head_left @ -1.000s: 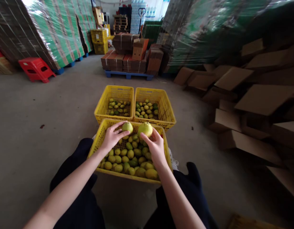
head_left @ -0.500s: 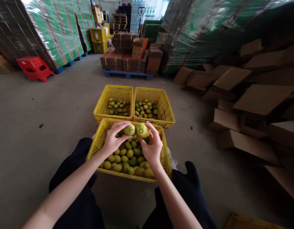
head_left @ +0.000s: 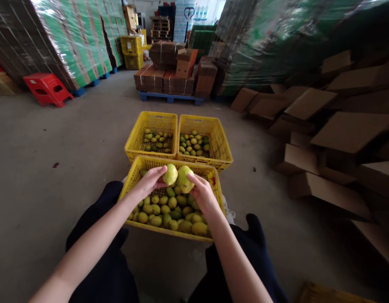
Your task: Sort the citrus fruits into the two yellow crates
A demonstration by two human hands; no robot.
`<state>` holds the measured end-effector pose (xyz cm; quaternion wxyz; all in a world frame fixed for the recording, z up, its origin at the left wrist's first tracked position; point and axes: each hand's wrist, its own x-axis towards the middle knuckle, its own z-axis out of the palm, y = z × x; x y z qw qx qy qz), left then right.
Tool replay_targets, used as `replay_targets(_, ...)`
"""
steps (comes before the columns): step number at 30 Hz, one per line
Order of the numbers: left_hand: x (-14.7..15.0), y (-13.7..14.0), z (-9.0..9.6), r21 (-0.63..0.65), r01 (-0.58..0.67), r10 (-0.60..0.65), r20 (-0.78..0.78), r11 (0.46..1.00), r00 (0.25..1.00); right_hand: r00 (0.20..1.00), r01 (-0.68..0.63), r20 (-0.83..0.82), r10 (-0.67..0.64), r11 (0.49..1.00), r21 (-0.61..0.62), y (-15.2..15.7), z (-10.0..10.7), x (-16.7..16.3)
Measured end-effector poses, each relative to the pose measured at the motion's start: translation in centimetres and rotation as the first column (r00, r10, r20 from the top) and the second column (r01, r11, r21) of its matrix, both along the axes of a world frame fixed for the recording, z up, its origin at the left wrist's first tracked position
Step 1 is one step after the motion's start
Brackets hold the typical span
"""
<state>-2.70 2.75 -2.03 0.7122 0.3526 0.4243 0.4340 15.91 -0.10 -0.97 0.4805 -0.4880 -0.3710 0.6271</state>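
My left hand [head_left: 152, 182] is closed on a yellow-green lemon [head_left: 170, 174], thumb on top. Beside it, a larger yellow-green lemon [head_left: 184, 179] is gripped by my right hand [head_left: 203, 191], its thumb lying across the fruit's side. The two lemons are close together, above the near yellow crate [head_left: 172, 234]. Inside that crate lie many loose lemons [head_left: 172, 203], some greener than others; my hands and forearms hide part of them.
Two more yellow crates, a left one [head_left: 131, 141] and a right one [head_left: 224, 143], hold fewer lemons. Cardboard boxes [head_left: 334, 195] pile up on the right. A red stool [head_left: 47, 89] stands left; a blue pallet [head_left: 170, 98] carries bundled cardboard behind the crates.
Both lemons have been turned in my fingers, so other sides now face me. My hands have dropped slightly, and the right hand's grip has shifted around its lemon.
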Motion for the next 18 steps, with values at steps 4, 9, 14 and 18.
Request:
replay_targets(4, 0.39, 0.07, 0.05, -0.253, -0.055, 0.078, 0.083, 0.966, 0.993, 0.992, -0.046, -0.125, 0.017, 0.97, -0.239, 0.71, -0.59, -0.23)
replay_targets(9, 0.57, 0.11, -0.06, -0.312, -0.077, 0.118, 0.113, 0.947, 0.987, 0.98, -0.112, -0.194, 0.046, 0.932, -0.346, 1.11, -1.07, -0.52)
replay_targets(14, 0.49, 0.16, -0.28, -0.293, -0.082, 0.119, 0.108, 0.953, 0.987, 0.983, -0.042, -0.183, -0.018, 0.946, -0.322, 1.02, -1.03, -0.54)
replay_targets(18, 0.4, 0.16, -0.5, -0.246, -0.07, 0.107, 0.137, 0.967, 0.985, 0.98, 0.007, -0.191, -0.053, 0.973, -0.231, 0.86, -0.87, -0.35)
